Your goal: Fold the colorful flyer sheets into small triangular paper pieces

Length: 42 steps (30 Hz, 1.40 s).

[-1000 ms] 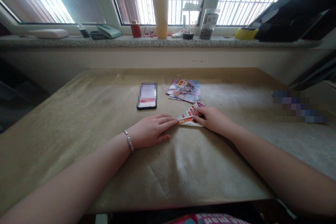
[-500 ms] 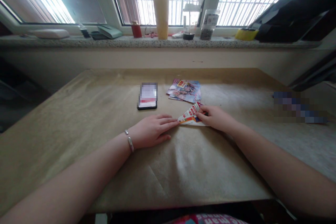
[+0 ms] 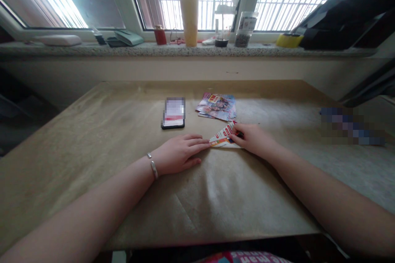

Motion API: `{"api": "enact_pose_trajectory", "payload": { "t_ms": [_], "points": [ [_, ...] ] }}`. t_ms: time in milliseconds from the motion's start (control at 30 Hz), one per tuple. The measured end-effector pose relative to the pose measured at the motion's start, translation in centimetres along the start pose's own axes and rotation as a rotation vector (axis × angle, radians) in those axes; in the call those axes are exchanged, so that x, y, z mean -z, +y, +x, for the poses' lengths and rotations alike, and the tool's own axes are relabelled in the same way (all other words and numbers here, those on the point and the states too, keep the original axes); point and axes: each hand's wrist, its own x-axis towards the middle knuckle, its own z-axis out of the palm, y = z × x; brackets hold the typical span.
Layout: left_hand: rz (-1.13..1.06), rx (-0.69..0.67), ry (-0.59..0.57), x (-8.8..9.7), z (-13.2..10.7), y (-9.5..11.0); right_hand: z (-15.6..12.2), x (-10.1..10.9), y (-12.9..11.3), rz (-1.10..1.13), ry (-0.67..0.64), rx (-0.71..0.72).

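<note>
Hands in view: two, both your own. Your left hand lies flat, palm down, fingers extended and grasping nothing; its fingertips touch the left corner of one folded sheet of glossy printed paper, white with red, orange and dark patches. Your right hand is on the right part of that sheet, fingers curled, thumb against the printed face; whether it pinches the paper or only presses on it, you cannot tell from this view. The sheet lies between your two hands, on the tan, slightly creased covering of the table, and shows a sloping upper edge and a pointed left end.

Bracelets: one, a silver open metal cuff on your left wrist.

Beyond the sheet, just beside its upper corner: one stack of pink-and-blue printed paper sheets, at least two; exact count hidden by overlap. Left of the stack, apart from it: one black-edged rectangular phone, screen pixelated. Far right: one pixelated bluish-violet item, identity not readable.

On the speckled grey stone sill, partial count: one tall clear cup of yellow-orange drink with a straw, one red cylindrical container, one yellow rounded object.
</note>
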Motion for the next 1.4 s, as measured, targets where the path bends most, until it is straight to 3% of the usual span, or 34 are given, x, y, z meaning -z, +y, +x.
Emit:
{"api": "enact_pose_trajectory", "payload": {
  "t_ms": [167,333,600,967,1400],
  "points": [
    [0.016,-0.003,-0.009,-0.1,0.0,0.0,0.1,-0.2,-1.1,-0.207,0.136,0.251],
    [0.017,-0.017,0.024,-0.4,-0.1,-0.2,-0.3,-0.2,-2.8,-0.285,0.112,0.407],
    [0.04,-0.018,0.007,-0.2,0.2,0.1,-0.6,-0.9,-4.0,-0.426,0.151,0.418],
    [0.11,-0.038,0.029,-0.2,0.4,0.3,0.5,-1.8,-3.0,-0.071,0.063,0.193],
    [0.148,-0.058,0.065,-0.4,0.5,0.0,1.1,-2.0,-2.8,-0.044,0.015,0.155]
  ]
}}
